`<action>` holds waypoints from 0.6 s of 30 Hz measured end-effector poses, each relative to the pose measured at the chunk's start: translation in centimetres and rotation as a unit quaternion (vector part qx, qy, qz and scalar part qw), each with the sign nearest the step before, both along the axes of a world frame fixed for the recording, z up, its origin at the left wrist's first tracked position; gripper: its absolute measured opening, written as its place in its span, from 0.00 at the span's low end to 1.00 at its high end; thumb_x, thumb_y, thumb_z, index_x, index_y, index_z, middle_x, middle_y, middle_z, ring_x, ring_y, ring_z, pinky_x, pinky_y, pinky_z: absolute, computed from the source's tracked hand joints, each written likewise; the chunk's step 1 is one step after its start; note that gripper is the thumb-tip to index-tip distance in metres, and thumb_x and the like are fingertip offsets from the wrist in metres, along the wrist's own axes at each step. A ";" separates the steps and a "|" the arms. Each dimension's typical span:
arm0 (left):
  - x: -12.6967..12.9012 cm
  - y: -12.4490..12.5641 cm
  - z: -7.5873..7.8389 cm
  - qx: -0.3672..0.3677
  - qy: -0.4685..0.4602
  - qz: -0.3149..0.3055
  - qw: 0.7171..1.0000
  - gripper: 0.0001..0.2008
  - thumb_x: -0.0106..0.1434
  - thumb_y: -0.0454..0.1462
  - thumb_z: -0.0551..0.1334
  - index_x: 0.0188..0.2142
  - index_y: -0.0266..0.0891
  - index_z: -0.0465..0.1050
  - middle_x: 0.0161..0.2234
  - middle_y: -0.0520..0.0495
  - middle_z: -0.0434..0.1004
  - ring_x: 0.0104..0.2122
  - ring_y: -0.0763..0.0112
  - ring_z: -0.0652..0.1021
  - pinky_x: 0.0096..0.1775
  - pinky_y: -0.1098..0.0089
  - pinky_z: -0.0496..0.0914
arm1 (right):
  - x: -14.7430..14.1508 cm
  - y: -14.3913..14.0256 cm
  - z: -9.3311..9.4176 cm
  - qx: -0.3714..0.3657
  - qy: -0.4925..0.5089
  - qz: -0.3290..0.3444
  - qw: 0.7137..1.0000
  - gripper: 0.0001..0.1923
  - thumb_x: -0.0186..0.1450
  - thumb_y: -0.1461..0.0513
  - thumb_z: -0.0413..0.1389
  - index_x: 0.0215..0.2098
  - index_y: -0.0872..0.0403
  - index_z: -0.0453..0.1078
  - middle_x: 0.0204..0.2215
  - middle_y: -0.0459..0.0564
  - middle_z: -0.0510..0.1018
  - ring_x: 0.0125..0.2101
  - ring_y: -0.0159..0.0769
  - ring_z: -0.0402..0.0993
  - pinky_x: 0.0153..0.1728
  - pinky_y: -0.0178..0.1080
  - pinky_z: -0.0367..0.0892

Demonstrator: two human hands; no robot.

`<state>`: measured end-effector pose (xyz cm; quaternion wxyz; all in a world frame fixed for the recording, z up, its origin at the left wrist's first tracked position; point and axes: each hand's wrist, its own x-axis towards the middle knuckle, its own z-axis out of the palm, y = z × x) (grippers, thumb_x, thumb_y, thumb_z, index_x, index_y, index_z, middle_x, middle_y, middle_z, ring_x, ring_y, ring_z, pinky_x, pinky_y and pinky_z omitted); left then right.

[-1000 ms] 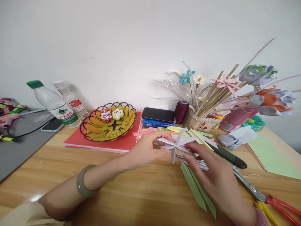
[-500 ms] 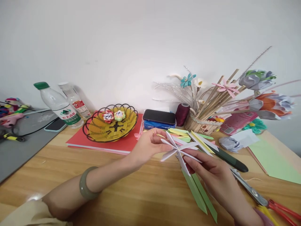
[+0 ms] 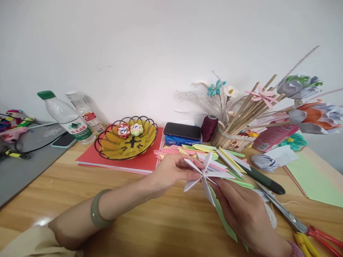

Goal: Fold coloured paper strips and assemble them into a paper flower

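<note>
A green paper strip (image 3: 224, 217) is seen lying on the wooden tabletop (image 3: 150, 228), partly covered by the right hand (image 3: 242, 210). A white folded-paper star (image 3: 205, 172) is held just above the tabletop between both hands — the fingers of the right hand are closed on its lower points, and the fingers of the left hand (image 3: 171, 171) are pinched on its left side. A green bangle (image 3: 97, 213) is worn on the left wrist. Scissors (image 3: 294, 219) are laid to the right, a dark pen (image 3: 264, 179) beyond them. Loose coloured strips (image 3: 198, 150) are spread behind the star. Farther back, a yellow basket (image 3: 127, 142) is set on a red folder (image 3: 142, 162), with two bottles (image 3: 72, 119) at the left — and a pot of paper flowers (image 3: 233, 141) at the right.
</note>
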<state>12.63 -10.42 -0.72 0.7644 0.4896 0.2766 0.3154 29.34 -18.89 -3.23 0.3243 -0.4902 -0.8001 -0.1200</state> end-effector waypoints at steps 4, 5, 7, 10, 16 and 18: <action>0.1 0.1 -0.3 0.000 0.002 -0.015 1.000 0.10 0.42 0.33 0.69 0.27 0.36 0.76 0.27 0.50 0.76 0.30 0.73 0.74 0.38 0.70 0.66 | 0.1 -0.2 -0.4 -0.005 -0.013 0.005 1.000 0.08 0.63 0.69 0.46 0.37 0.56 0.65 0.22 0.47 0.72 0.20 0.30 0.65 0.21 0.33 0.59; 0.1 0.1 -0.4 0.001 0.003 -0.018 1.000 0.10 0.42 0.33 0.69 0.27 0.36 0.76 0.27 0.51 0.76 0.30 0.73 0.74 0.38 0.70 0.66 | 0.1 -0.2 -0.4 -0.005 -0.016 0.006 1.000 0.08 0.63 0.69 0.46 0.37 0.56 0.65 0.22 0.47 0.71 0.20 0.30 0.64 0.22 0.33 0.58; 0.1 0.1 -0.6 0.000 0.003 -0.021 1.000 0.09 0.43 0.33 0.69 0.28 0.37 0.76 0.27 0.51 0.77 0.31 0.74 0.74 0.39 0.70 0.66 | 0.2 -0.2 -0.4 -0.004 -0.018 0.008 1.000 0.08 0.62 0.69 0.46 0.37 0.57 0.65 0.22 0.47 0.71 0.20 0.30 0.64 0.22 0.33 0.58; 0.0 0.1 -0.7 -0.007 0.007 -0.020 1.000 0.09 0.43 0.32 0.69 0.27 0.37 0.76 0.27 0.51 0.77 0.30 0.74 0.74 0.38 0.71 0.67 | 0.1 -0.3 -0.3 0.000 -0.021 0.008 1.000 0.10 0.62 0.70 0.45 0.38 0.57 0.65 0.21 0.46 0.71 0.20 0.30 0.64 0.22 0.33 0.58; 0.1 0.1 -0.5 -0.011 0.019 -0.013 1.000 0.10 0.41 0.31 0.69 0.27 0.37 0.76 0.25 0.52 0.77 0.28 0.75 0.74 0.37 0.71 0.67 | -0.2 -0.3 -0.1 -0.020 0.019 0.007 1.000 0.07 0.63 0.67 0.46 0.35 0.55 0.65 0.22 0.46 0.72 0.21 0.30 0.66 0.23 0.32 0.59; 0.1 0.1 -0.6 -0.012 0.020 -0.017 1.000 0.10 0.41 0.32 0.69 0.27 0.37 0.76 0.24 0.52 0.76 0.27 0.75 0.74 0.37 0.70 0.67 | -0.3 -0.3 0.0 -0.024 0.025 0.002 0.999 0.07 0.63 0.67 0.46 0.33 0.55 0.65 0.22 0.46 0.72 0.21 0.30 0.67 0.23 0.32 0.60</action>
